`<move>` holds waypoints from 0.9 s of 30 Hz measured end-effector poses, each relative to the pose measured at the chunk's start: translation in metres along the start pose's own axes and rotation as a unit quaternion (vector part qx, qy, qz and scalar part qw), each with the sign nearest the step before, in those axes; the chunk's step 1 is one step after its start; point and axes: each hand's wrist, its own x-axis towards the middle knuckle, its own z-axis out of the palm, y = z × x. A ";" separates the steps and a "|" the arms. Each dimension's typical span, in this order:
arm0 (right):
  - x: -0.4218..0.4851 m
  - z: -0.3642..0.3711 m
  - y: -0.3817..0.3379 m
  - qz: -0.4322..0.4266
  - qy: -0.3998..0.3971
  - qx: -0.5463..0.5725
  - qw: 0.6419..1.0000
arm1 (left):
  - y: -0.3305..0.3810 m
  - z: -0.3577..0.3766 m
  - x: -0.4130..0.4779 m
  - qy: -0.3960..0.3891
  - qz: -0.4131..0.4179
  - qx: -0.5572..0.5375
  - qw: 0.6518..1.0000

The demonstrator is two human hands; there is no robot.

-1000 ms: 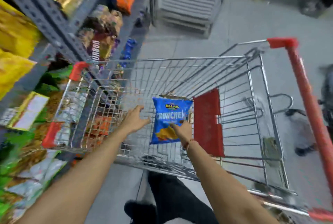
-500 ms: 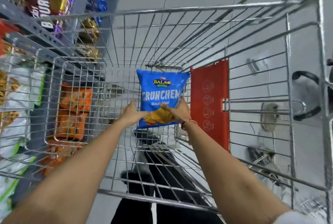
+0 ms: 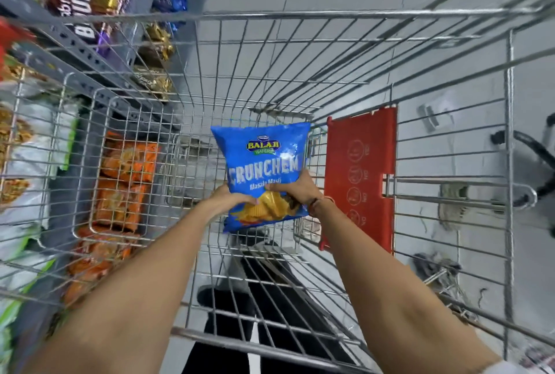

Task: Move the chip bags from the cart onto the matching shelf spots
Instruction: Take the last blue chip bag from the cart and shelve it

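Head view: I have my left hand (image 3: 232, 197) and right hand (image 3: 295, 191) both clamped on the blue Crunchem chip bag (image 3: 261, 163), low inside the wire cart (image 3: 300, 14) (seemingly the only one); shelving it remains.

Both forearms are bare from the elbows down to the left hand (image 3: 231, 197) and the right hand (image 3: 295, 190). A thin thread band (image 3: 318, 204) in red and orange circles the right wrist. A white sleeve (image 3: 516, 369) edge shows at the right upper arm, at the lower right corner. Below, seen through the wire, are black trousers (image 3: 270, 289) with a white stripe (image 3: 254, 352) down one leg, and a dark shoe (image 3: 207, 297).
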 end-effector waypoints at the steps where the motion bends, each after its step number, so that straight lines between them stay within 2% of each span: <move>1: -0.009 0.001 -0.008 -0.008 -0.010 -0.003 1.000 | 0.001 -0.003 -0.008 -0.002 0.006 -0.016 1.000; 9: -0.058 0.009 -0.070 -0.099 -0.042 0.051 0.993 | 0.029 -0.042 -0.078 0.060 0.121 -0.094 0.986; 13: -0.105 0.019 -0.127 -0.169 -0.053 0.129 0.976 | 0.048 -0.072 -0.139 0.093 0.209 -0.145 0.963; 17: -0.154 0.034 -0.182 -0.240 -0.065 0.131 0.960 | 0.066 -0.092 -0.216 0.116 0.289 -0.154 0.938; 22: -0.224 0.052 -0.253 -0.337 -0.099 0.128 0.927 | 0.083 -0.117 -0.309 0.162 0.388 -0.146 0.896; 27: -0.313 0.075 -0.324 -0.464 -0.135 0.110 0.869 | 0.091 -0.141 -0.419 0.262 0.485 -0.140 0.822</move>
